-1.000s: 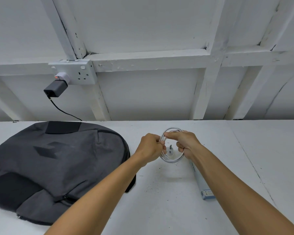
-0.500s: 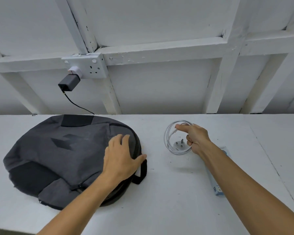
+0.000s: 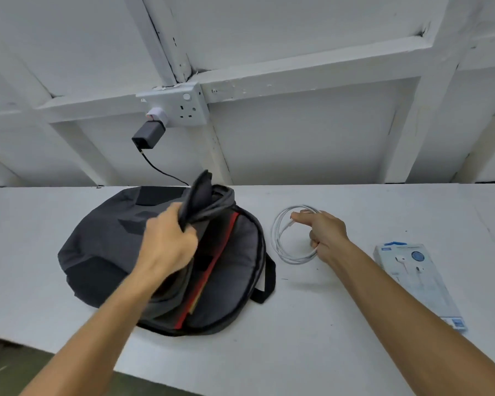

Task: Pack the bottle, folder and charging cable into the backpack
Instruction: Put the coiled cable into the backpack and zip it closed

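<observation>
While the left hand (image 3: 169,244) grips the lifted front flap of the dark grey fabric backpack (image 3: 97,247), baring a red-edged folder (image 3: 212,261) inside, the right hand (image 3: 325,235) pinches the coiled white charging cable (image 3: 280,241) on the white table (image 3: 326,324); packing the cable seems in hand, and next it must clear the rim. A white boxed product (image 3: 417,278) lies rightmost, not in the way; 0 bottles show
</observation>
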Motion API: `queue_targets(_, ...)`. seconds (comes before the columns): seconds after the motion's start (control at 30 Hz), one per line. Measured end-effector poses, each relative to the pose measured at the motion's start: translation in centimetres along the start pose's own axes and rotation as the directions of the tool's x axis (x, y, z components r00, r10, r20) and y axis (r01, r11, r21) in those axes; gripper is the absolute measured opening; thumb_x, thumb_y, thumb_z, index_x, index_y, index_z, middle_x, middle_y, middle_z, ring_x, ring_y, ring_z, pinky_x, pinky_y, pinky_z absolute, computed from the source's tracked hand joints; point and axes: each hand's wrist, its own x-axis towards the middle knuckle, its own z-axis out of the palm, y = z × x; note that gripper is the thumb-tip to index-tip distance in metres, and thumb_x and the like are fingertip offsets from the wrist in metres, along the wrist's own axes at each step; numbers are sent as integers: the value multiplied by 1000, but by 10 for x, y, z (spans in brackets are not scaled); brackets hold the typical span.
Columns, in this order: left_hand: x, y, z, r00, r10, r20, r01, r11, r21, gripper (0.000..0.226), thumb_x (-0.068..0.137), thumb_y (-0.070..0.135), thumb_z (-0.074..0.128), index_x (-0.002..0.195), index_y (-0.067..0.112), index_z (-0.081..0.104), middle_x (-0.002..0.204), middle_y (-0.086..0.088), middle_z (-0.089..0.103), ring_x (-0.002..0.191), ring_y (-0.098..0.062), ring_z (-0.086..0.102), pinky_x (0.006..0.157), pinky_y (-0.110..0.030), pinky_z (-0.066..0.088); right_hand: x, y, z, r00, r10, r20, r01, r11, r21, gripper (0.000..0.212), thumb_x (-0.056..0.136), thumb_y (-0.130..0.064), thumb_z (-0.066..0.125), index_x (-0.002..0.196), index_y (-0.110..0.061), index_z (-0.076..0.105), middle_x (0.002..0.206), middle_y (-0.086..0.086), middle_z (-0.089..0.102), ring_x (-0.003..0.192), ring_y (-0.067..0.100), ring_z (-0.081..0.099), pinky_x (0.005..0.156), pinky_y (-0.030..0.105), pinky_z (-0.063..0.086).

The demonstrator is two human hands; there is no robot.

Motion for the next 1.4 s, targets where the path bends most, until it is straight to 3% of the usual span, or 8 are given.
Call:
queue_targets(0.1, 20, -5, -52, 994, -106, -32, 98, 976, -196, 18, 85, 5, 61, 83, 22, 65, 84, 1, 69, 88, -30, 64, 81, -40, 52, -9, 3, 37, 998, 15, 65, -16, 1000, 8, 20, 68, -7, 81, 77, -13, 65, 67, 2, 53, 43, 12, 33, 44, 22, 27)
queue_targets(0.2, 29, -7, -75, 980, -189, 54, 195, 897, -396, 28, 86, -1, 63, 79, 26, 69, 89, -2, 73, 90, -32, 69, 89, -51, 56, -14, 15, 88, 993, 68, 100, -70, 997, 21, 23, 62, -3, 82, 79, -7, 68, 71, 4, 65, 64, 19, 58, 54, 25, 43)
queue_targets(0.53, 40, -20, -73, 987, -123, 99, 155, 864, -478, 34, 86, -3, 63, 80, 29, 72, 80, 8, 76, 85, -19, 71, 86, -41, 58, -16, 57, 186, 989, 118, -88, -135, 965, -225, 48, 76, -16, 68, 120, -2, 58, 113, 15, 66, 92, 32, 65, 79, 36, 56)
queue_targets(0.83, 43, -27, -72, 984, -106, 146, 168, 832, -529, 34, 87, -4, 62, 83, 28, 72, 77, 13, 76, 82, -14, 72, 75, -31, 57, -15, 67, 195, 991, -78, -106, -2, 798, -603, 26, 86, -22, 57, 108, -8, 63, 109, 11, 67, 97, 31, 65, 76, 34, 54)
queue_targets(1.03, 45, -28, -72, 983, -101, 152, 168, 826, -538, 34, 87, -3, 62, 84, 29, 73, 81, 10, 77, 83, -16, 73, 82, -39, 60, -13, 76, 217, 995, 3, -97, -42, 913, -406, 23, 87, -16, 57, 105, -6, 66, 109, 14, 67, 96, 32, 65, 67, 28, 46)
queue_targets(1.2, 50, -32, -75, 984, -108, 145, 170, 825, -539, 32, 85, -3, 63, 83, 27, 74, 85, 5, 78, 87, -20, 73, 87, -45, 59, -24, 88, 243, 992, 15, -128, -59, 936, -347, 24, 88, -19, 58, 109, -10, 64, 111, 14, 68, 102, 33, 63, 73, 29, 45)
queue_targets(1.3, 51, -35, -74, 983, -112, 145, 174, 822, -542, 31, 85, -3, 63, 84, 27, 75, 86, 4, 78, 87, -20, 73, 88, -46, 58, -20, 95, 240, 980, -185, -80, 108, 817, -567, 21, 92, -24, 53, 110, -14, 56, 111, 11, 66, 106, 32, 60, 77, 33, 44)
queue_targets(1.4, 51, -35, -72, 982, -110, 153, 177, 819, -546, 32, 86, -3, 63, 86, 27, 75, 86, 6, 78, 87, -19, 73, 87, -43, 59, -9, 105, 232, 870, -476, 128, 378, 479, -792, 35, 100, -35, 38, 118, -13, 57, 131, 9, 52, 124, 28, 40, 94, 38, 36)
